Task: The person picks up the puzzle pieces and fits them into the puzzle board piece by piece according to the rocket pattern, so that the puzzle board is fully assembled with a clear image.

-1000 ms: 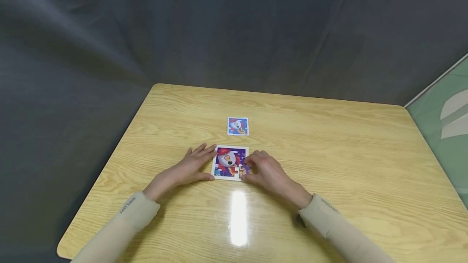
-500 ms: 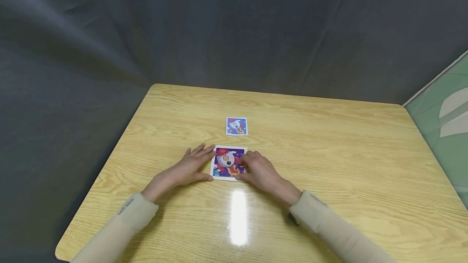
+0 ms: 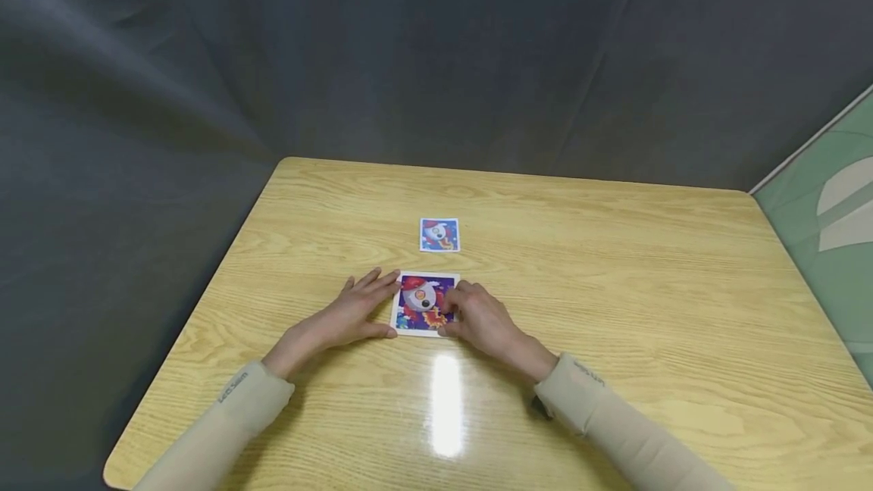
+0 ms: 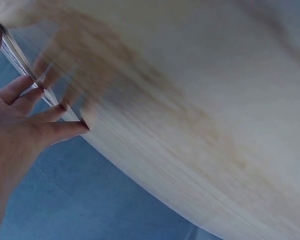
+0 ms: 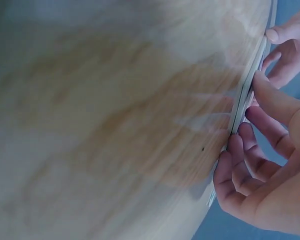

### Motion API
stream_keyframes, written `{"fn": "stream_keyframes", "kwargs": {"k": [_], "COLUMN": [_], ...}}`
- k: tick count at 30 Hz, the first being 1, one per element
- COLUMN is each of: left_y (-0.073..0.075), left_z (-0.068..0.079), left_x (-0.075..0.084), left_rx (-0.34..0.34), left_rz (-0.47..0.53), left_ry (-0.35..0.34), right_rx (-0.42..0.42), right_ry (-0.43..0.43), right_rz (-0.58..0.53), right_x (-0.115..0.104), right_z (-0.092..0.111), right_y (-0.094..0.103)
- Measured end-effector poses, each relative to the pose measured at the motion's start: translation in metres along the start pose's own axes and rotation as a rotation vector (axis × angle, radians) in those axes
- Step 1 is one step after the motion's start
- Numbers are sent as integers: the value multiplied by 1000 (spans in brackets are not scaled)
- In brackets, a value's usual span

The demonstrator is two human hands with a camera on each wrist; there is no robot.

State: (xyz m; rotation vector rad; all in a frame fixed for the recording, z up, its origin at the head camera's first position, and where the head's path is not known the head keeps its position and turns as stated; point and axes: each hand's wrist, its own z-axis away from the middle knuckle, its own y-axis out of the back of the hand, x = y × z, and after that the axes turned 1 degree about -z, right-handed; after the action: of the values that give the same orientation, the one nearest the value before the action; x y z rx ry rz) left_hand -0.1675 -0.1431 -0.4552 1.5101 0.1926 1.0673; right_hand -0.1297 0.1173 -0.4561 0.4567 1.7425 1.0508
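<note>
A square jigsaw puzzle (image 3: 419,296) in a white-bordered frame lies flat on the table, its picture a round white character in red on purple. My left hand (image 3: 351,313) is spread along its left side, straight fingertips and thumb touching the border. Over the lower right corner, my right hand (image 3: 483,320) has its fingers curled, with thumb and forefinger on the corner puzzle piece, which is mostly hidden beneath them. In the right wrist view, the right thumb (image 5: 275,97) and fingers meet the thin edge of the puzzle frame (image 5: 244,92).
Behind the puzzle lies a small square picture card (image 3: 439,235) with a similar picture on blue. The wooden table (image 3: 614,286) has a glossy top with a bright light reflection in front of the puzzle. A dark curtain (image 3: 436,59) hangs behind and left.
My right hand has moved left with the puzzle piece, and the white gap at the puzzle's lower right no longer shows. The left hand has stayed at the frame.
</note>
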Motion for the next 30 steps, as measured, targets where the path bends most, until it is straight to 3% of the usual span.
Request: {"fn": "stream_keyframes", "kwargs": {"k": [8,18,30], "left_y": [0,-1,-1], "left_z": [0,0,-1], "left_x": [1,0,0], "left_rx": [-7,-8,-18], "left_rz": [-6,-2,-9], "left_ry": [10,7,12], "right_rx": [-17,-7,-9], "right_ry": [-47,-21,6], "right_rz": [-38,-4,-113], "right_x": [-1,-2,0], "right_z": [1,4,19], "right_y": [2,-2,5]}}
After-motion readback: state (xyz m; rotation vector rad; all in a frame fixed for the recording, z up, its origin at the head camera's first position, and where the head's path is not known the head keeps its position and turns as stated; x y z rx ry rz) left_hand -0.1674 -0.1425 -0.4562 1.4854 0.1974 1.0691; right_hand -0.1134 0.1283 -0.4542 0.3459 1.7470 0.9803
